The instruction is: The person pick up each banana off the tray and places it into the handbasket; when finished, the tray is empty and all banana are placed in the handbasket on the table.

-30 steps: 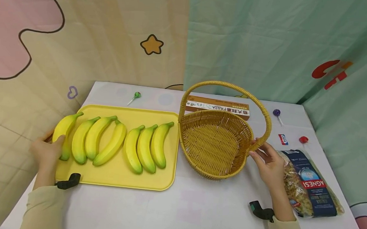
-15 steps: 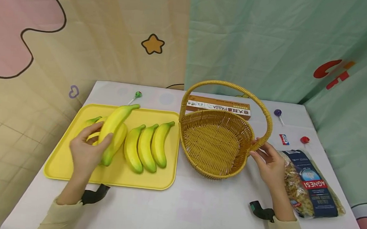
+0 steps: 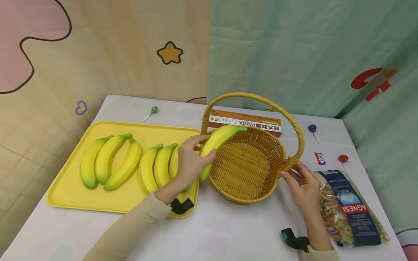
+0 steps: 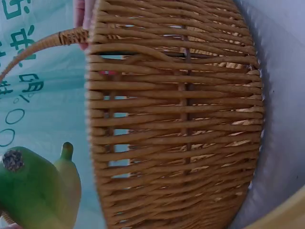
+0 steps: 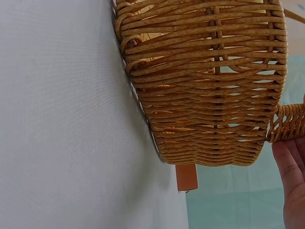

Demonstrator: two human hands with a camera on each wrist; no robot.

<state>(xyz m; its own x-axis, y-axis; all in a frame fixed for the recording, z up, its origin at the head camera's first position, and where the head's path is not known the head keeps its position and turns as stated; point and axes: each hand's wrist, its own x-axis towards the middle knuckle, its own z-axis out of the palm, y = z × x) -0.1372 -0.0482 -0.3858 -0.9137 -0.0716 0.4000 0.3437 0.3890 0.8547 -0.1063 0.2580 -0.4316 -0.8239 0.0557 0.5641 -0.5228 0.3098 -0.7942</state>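
We saw one white table (image 3: pixel 224 235) carrying everything. On it, one flat yellow plastic tray (image 3: pixel 69 190) held six yellow-green bananas (image 3: pixel 122 167) lying in two groups of three. Just right of the tray stood one woven wicker basket with an arched handle (image 3: pixel 262 193), nothing inside it. Near the basket's right side lay one clear bag of pasta with a dark blue label (image 3: pixel 351 215). Behind the basket lay one long orange pasta box (image 3: pixel 245 122).

Left hand (image 3: pixel 189 165) had its fingers curled round a seventh yellow-green banana (image 3: pixel 219 141), held over the basket's left rim, tip pointing toward the box. Right hand (image 3: pixel 300 186) gripped the handle base at the basket's right rim; the right wrist view showed fingertips (image 5: pixel 293 176) against the handle.

Smallest items: three lollipops, one green (image 3: pixel 154 110), one purple (image 3: pixel 312 129), one red (image 3: pixel 343 158), plus one small white wrapper (image 3: pixel 320 158), all well apart at the back.
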